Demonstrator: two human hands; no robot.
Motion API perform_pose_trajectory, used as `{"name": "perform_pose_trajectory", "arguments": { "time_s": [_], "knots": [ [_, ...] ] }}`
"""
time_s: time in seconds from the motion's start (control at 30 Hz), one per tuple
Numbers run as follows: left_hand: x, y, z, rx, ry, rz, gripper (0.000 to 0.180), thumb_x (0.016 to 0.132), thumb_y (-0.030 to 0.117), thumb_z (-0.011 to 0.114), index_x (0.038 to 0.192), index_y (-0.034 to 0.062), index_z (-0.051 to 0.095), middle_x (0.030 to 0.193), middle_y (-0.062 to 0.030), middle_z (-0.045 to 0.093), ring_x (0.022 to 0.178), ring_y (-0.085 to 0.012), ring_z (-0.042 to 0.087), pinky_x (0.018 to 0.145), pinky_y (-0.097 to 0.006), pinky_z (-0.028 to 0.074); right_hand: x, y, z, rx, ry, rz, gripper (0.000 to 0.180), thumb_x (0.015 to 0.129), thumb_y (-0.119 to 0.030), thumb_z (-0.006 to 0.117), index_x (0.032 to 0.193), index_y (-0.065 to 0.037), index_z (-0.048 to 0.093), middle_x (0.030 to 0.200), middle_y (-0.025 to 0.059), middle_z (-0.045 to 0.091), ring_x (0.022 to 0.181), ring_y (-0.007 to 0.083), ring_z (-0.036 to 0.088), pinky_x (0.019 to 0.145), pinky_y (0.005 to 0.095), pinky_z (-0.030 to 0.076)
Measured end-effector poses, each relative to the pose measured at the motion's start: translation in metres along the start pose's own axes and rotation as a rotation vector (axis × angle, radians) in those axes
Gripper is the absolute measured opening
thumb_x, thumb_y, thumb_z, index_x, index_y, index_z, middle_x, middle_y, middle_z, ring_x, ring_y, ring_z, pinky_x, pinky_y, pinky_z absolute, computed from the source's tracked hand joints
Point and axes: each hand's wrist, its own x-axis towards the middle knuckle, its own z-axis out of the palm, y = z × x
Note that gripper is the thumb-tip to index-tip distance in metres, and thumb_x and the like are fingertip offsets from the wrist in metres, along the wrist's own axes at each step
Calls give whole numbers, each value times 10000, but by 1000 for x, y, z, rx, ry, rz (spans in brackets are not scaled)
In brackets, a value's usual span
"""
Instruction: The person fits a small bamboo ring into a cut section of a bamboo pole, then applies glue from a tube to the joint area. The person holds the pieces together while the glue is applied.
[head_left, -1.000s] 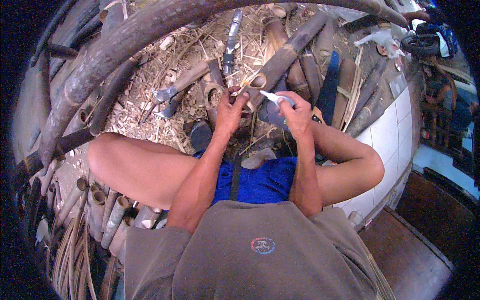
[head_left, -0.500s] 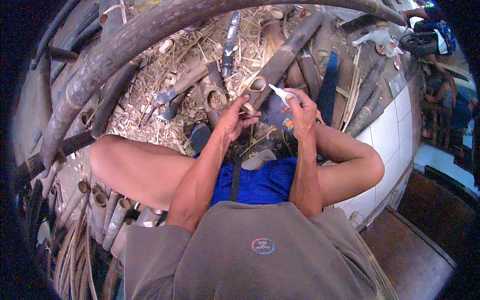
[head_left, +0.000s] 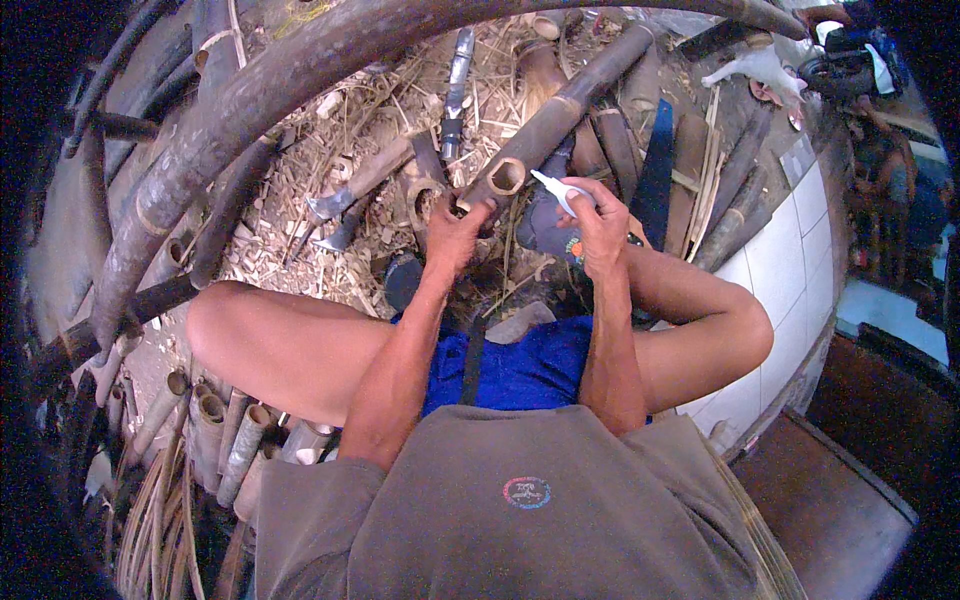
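A dark bamboo pole (head_left: 555, 115) slopes from the far right down toward me, with an oval hole (head_left: 507, 177) cut in its upper side near the close end. My left hand (head_left: 455, 237) is closed around that near end, thumb over the top. In my right hand (head_left: 603, 222) is a small white squeeze bottle (head_left: 556, 188) with a pointed nozzle. The nozzle tip points left at the hole's right side, a short way apart from it. Beyond my left hand lies another bamboo piece (head_left: 424, 205) with a cut opening.
Wood shavings (head_left: 300, 200) cover the ground around two hatchet-like tools (head_left: 332, 205) and a sheathed blade (head_left: 457, 95). A saw blade (head_left: 658, 150) lies right of the pole. A long curved bamboo (head_left: 250, 100) arches across the far left. A white cat (head_left: 755, 70) rests at far right.
The pole's near end has shifted left and its hole has turned more upward. My left hand has moved slightly left, its fingers now wrapped round the end. The bottle has moved slightly left.
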Motion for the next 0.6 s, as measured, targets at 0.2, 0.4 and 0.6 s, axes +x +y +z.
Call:
{"name": "perform_pose_trajectory", "arguments": {
  "time_s": [0.2, 0.4, 0.6],
  "knots": [
    [-10, 9, 3, 164, 51, 101, 728, 772, 387, 767, 1275, -94, 554, 1117, -250, 690, 1033, -325, 681, 927, -393, 513, -2, -6, 1, 202, -11, 53, 226, 948, -104, 617, 1117, 29, 686, 881, 109, 681, 718, 156, 641, 634, 325, 576],
    [-15, 14, 4, 190, 78, 258, 690, 761, 321, 770, 1279, -77, 545, 1135, -254, 681, 1046, -341, 675, 941, -407, 508, -2, -3, -4, 364, -44, 83, 255, 945, -117, 606, 1136, 44, 660, 845, 116, 652, 700, 176, 605, 658, 372, 567],
    [-14, 14, 4, 307, 138, 385, 710, 740, 247, 802, 1310, -59, 510, 1175, -255, 641, 1066, -389, 647, 932, -447, 508, -4, -4, -3, 454, -61, 90, 271, 944, -136, 615, 1144, 44, 653, 829, 111, 643, 698, 180, 597, 667, 380, 556]
  ]
}}
